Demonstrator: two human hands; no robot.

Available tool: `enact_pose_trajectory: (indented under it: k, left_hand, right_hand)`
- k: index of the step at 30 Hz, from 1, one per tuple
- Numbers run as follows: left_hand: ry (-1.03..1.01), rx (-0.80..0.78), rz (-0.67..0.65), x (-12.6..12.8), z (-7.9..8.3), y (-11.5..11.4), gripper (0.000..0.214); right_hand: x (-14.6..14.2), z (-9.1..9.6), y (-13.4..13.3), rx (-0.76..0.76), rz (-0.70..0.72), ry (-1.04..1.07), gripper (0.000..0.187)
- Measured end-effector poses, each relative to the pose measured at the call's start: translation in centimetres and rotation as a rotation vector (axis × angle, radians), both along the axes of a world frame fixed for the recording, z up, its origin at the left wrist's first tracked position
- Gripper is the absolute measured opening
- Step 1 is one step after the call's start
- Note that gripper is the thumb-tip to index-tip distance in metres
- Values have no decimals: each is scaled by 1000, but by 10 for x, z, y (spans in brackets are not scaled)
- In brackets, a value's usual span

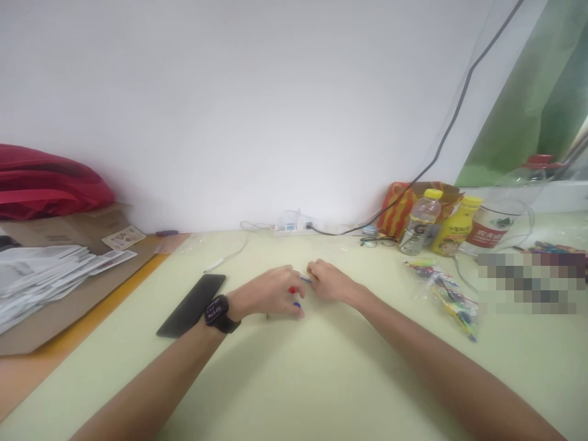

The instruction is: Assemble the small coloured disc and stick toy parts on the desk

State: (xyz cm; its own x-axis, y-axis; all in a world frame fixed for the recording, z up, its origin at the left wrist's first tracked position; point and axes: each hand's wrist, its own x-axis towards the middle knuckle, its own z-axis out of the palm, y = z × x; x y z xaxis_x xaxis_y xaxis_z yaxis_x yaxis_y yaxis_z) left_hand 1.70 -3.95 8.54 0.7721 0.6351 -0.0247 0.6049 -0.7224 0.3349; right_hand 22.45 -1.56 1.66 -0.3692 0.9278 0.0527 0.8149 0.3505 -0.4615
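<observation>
My left hand [273, 293], with a black smartwatch [217, 311] on the wrist, is closed over the table. A red end [292, 290] and a blue end [296, 305] of what look like pens poke out between its fingers. My right hand [328, 280] is closed in a pinch just to the right. Between the two hands runs a thin white and blue pen [305, 277], with its right end in my right fingers. Fingers hide most of these pens. On the table to the right lies a clear plastic bag [443, 294] of several colourful pens.
A black phone [190, 306] lies left of my hands. Along the wall stand a power strip [294, 223], glasses [377, 241], a clear bottle [419, 223], a yellow bottle [454, 228] and a large water jug [491, 228]. Cardboard [114, 288] with white packets [50, 275] is on the left.
</observation>
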Motion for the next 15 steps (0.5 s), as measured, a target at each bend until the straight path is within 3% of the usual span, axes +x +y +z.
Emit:
enact_pose_trajectory:
  k: [3, 9, 15]
  left_hand:
    - [-20, 36, -8, -3, -4, 5, 16]
    - [-113, 146, -31, -12, -17, 19, 21]
    - [-121, 149, -52, -4, -16, 11, 19]
  right_hand:
    - [-1, 1, -1, -23, 11, 43, 13]
    - [0, 5, 2, -110, 43, 159, 25]
    - [5, 6, 7, -171, 37, 217, 26]
